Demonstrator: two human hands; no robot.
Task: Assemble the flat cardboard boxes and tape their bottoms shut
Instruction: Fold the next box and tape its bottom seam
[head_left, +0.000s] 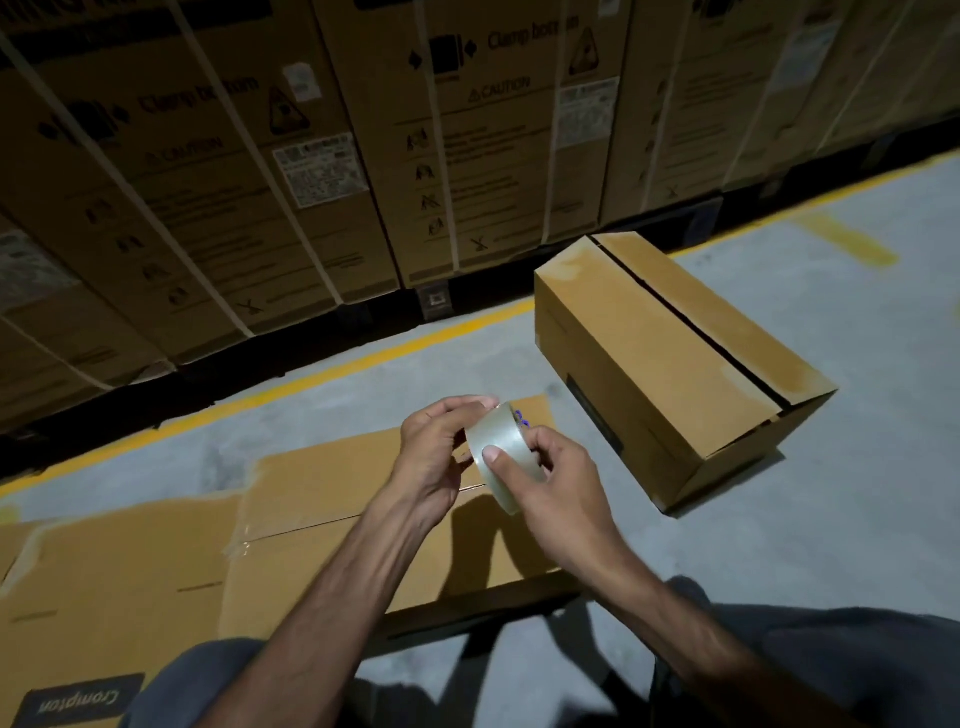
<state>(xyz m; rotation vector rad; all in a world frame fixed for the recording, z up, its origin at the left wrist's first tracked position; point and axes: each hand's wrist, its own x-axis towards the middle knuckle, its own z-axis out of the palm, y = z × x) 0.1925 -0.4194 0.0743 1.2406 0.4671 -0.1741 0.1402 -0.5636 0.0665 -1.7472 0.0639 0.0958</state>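
1. Centrally, one roll of clear glossy packing tape (497, 451) was held up in the air between both hands, above the flat cardboard and in front of the person's knees.
2. The left hand (434, 457) curled round the roll's far side, its fingertips on the upper rim.
3. The right hand (558, 480) gripped the near side, its thumb pressed flat on the tape's outer face and its fingers wrapped behind.
4. Under the hands lay brown flattened cardboard boxes (291, 525), overlapping on the floor; two panels at least could be counted, one bearing a dark printed label (78, 701) at the lower left.
5. One assembled brown cardboard box (670, 358) stood to the right, well apart from the hands, its two top flaps closed with a dark gap running along the seam between them.
6. All of this rested on a grey concrete floor (831, 519) crossed by one long yellow painted line (332, 371).
7. Beyond that line stood a row of tall strapped brown cartons (218, 171); three faces with printed caution marks were plainly visible.
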